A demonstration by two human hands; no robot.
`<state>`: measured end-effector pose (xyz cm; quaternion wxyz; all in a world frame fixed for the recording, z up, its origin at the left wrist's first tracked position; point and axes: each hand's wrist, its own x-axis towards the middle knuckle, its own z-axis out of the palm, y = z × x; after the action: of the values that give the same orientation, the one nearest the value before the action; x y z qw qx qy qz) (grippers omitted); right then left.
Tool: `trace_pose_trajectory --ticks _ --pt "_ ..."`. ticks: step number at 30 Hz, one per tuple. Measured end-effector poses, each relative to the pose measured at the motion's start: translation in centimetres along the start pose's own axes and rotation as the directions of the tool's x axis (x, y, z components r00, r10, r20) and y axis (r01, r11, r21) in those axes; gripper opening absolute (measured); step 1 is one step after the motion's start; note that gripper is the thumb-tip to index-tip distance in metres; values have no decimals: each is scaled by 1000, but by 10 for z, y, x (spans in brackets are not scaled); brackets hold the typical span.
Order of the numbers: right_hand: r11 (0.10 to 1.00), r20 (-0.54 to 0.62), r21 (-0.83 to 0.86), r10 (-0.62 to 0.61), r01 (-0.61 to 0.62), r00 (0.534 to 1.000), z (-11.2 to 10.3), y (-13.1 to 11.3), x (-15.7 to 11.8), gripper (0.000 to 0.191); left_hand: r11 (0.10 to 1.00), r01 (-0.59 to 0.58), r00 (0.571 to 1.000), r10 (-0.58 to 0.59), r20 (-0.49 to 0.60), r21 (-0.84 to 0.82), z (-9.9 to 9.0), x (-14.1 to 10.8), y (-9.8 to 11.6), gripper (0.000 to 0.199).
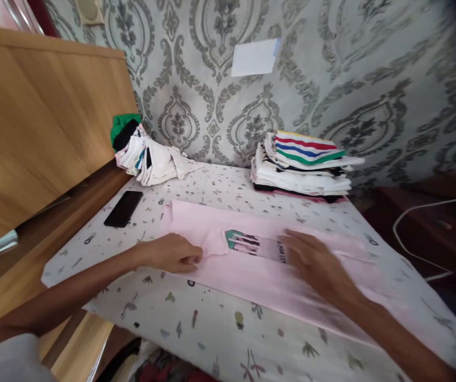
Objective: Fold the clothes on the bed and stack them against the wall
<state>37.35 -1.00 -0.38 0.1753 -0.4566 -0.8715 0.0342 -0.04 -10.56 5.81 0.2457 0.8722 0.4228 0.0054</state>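
Observation:
A pale pink T-shirt (212,220) lies across the patterned cloth, its sides turned in over the middle. Part of a printed picture with dark lettering shows between the turned-in edges. My left hand (174,253) is closed at the shirt's left end, thumb and fingers pinching the fabric near the sleeve. Over the right part of the print, my right hand (311,260) rests with fingers stretched out flat on the shirt; it is slightly blurred.
A neat stack of folded clothes (303,170) stands at the back right. A loose heap of clothes (152,159) leans by the wooden panel (48,122). A black phone (124,208) lies on the left. Beyond the right edge runs a white cable (398,223).

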Motion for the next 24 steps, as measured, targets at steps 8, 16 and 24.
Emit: trace_pose_trajectory --ticks 8,16,24 --pt "869 158 318 -442 378 883 47 -151 36 48 967 210 844 -252 -474 -141 0 33 -36 45" --pt "878 279 302 -454 371 846 50 -172 3 58 890 428 877 -366 -311 158 26 39 -93 67" --pt "859 233 388 -441 333 867 21 -161 -39 45 796 583 788 -506 -351 160 3 43 -87 65"
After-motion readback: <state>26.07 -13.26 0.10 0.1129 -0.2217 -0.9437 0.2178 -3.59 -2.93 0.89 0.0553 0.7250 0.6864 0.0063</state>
